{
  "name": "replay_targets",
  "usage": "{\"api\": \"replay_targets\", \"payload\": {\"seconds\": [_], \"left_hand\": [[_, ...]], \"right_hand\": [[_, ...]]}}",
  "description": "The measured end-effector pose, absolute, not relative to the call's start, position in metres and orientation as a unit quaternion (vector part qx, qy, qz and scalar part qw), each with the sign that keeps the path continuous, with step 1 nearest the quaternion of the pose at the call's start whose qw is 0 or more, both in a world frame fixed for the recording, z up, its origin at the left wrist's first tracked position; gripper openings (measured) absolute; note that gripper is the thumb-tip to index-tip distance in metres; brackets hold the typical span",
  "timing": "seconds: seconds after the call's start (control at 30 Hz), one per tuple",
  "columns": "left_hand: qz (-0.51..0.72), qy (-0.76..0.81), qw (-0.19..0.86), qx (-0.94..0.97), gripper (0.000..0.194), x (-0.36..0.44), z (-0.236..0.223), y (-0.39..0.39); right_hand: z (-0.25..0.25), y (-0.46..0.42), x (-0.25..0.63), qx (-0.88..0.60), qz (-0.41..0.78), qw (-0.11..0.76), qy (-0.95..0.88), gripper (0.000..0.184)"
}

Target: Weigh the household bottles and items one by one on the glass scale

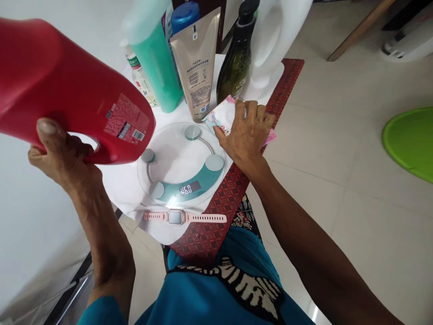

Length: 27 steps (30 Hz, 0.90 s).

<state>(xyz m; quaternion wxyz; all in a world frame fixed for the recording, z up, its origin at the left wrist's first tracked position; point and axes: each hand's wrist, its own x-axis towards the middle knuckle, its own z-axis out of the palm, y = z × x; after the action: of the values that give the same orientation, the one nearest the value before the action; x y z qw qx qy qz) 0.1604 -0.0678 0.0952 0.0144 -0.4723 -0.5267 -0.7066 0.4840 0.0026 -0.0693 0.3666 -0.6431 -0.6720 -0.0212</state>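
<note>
My left hand (62,155) is closed round the handle of a big red jug (67,90), held tilted in the air over the left of a small table. A round glass scale (182,164) sits below it, its display lit. My right hand (248,131) rests on a white and pink packet (221,115) at the scale's far right edge, fingers curled over it. A pink wristwatch (184,217) lies flat in front of the scale.
Behind the scale stand a green bottle (157,63), a beige tube (198,67), a dark pump bottle (237,63) and a white jug (274,40). A red patterned cloth (233,189) edges the table. A green mat (411,140) lies on the tiled floor at right.
</note>
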Motion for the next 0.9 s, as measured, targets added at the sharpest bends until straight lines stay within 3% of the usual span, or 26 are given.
{"api": "replay_targets", "payload": {"seconds": [0.23, 0.33, 0.5, 0.9], "left_hand": [[-0.728, -0.534, -0.077, -0.423, 0.081, 0.198, 0.067, -0.117], [-0.714, -0.556, -0.087, -0.415, 0.083, 0.209, 0.054, -0.120], [-0.685, -0.585, -0.108, -0.420, 0.077, 0.217, 0.040, -0.118], [-0.678, -0.578, -0.124, -0.438, 0.064, 0.239, 0.035, -0.099]], "right_hand": [[-0.048, -0.024, 0.485, -0.596, -0.063, 0.423, -0.679, 0.090], [-0.042, -0.052, 0.476, -0.546, -0.091, 0.456, -0.697, 0.068], [-0.060, -0.074, 0.458, -0.514, -0.015, 0.469, -0.718, 0.025], [-0.085, -0.076, 0.453, -0.535, 0.106, 0.486, -0.683, 0.011]]}}
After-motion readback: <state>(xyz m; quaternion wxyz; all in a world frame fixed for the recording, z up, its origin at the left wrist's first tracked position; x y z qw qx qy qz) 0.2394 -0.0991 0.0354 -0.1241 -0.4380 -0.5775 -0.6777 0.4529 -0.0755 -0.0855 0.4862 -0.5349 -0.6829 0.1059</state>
